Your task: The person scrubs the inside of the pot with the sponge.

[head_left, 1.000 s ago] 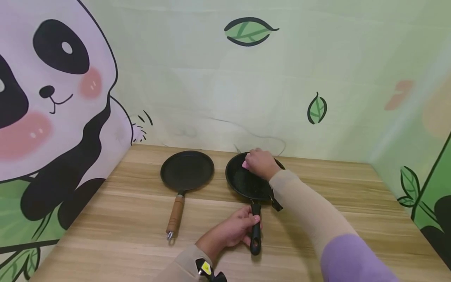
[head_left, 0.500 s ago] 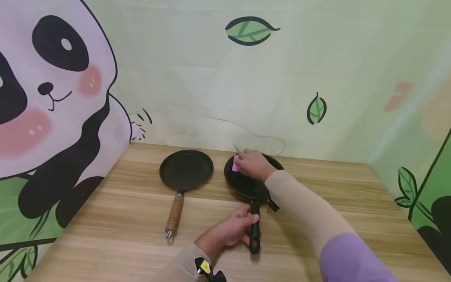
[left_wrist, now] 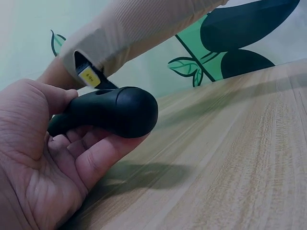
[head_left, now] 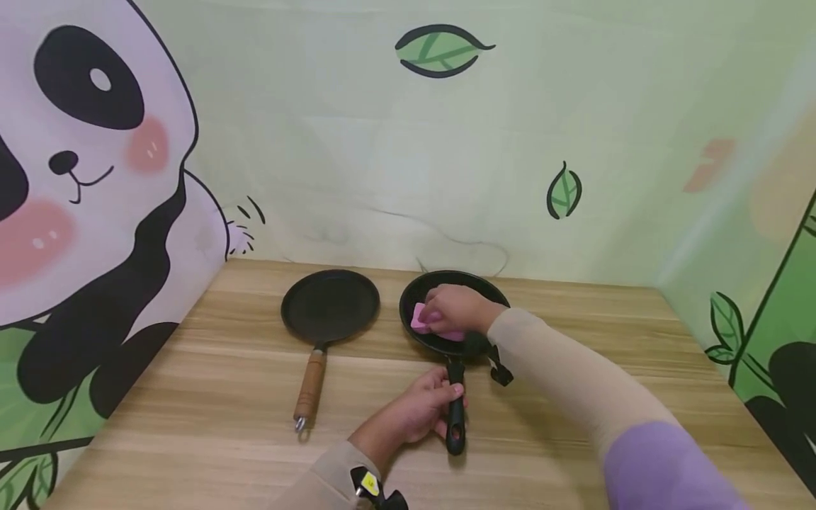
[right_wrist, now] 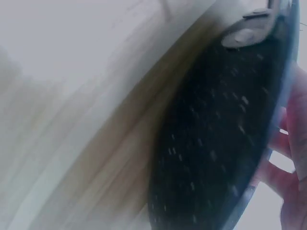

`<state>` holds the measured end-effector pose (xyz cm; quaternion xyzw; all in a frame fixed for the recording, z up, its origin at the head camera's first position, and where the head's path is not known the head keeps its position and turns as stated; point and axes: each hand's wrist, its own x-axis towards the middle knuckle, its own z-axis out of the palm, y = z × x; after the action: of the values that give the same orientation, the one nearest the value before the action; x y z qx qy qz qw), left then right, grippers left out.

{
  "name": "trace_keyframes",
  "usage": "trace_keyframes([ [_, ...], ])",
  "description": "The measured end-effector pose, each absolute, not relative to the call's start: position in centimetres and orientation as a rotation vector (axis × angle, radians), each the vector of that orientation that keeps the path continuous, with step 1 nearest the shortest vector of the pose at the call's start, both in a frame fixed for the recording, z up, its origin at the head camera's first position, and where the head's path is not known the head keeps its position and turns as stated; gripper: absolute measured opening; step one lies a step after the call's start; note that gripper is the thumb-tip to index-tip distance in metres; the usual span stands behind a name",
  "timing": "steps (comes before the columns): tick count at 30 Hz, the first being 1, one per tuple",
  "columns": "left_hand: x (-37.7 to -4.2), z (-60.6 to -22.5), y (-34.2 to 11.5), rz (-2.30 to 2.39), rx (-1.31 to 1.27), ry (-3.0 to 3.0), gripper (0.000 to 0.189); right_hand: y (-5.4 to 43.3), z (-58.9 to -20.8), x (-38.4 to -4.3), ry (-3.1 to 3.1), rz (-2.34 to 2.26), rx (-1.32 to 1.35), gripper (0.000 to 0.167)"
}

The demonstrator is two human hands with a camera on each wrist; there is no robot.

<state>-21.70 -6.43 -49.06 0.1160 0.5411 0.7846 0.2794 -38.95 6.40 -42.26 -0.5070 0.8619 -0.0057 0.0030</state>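
A black frying pan lies right of centre on the table in the head view, its handle toward me. My left hand grips that black handle, thumb on top and fingers underneath; the left wrist view shows the handle's rounded end close up. Inside the pan, my right hand holds a pink sponge against the pan's surface, fingers bent over it. In the blurred right wrist view, the speckled black side of the pan fills the middle and my right hand's fingers show at the edge.
A flat black pan with a wooden handle lies to the left on the wooden table. Behind stands a pale green wall with leaf drawings, and a panda picture is at the left.
My right hand has swept the pink sponge from the pan's far side leftward and then toward me. My left hand keeps its hold on the handle. The head view has shifted slightly.
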Motion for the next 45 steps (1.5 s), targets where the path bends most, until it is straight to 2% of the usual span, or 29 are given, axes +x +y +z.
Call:
trace_keyframes([
  [5, -21.8, -49.1, -6.5, 2.119, 0.307, 1.456, 0.016, 7.3, -42.3, -38.8, 2.565, -0.223, -1.558, 0.017],
  [9, -21.8, -49.0, -6.6, 2.111, 0.303, 1.462, 0.016, 7.2, -42.9, -38.7, 2.558, -0.251, -1.582, 0.018],
  [14, -21.8, -48.8, -6.8, 2.095, 0.315, 1.464, 0.020, 6.2, -43.5, -39.1, 2.645, -0.204, -1.592, 0.020],
  [24, -21.6, -49.0, -6.6, 2.137, 0.254, 1.422, 0.017, 4.5, -43.2, -40.4, 2.801, -0.111, -1.332, 0.022],
  [31, -21.5, -49.3, -6.3, 2.183, 0.268, 1.385, 0.020, 5.5, -42.8, -41.4, 2.865, 0.011, -1.165, 0.027],
  [45, -21.0, -48.8, -6.0, 2.230, 0.206, 1.376, 0.036, 7.1, -41.4, -42.6, 2.843, 0.258, -1.105, 0.024],
])
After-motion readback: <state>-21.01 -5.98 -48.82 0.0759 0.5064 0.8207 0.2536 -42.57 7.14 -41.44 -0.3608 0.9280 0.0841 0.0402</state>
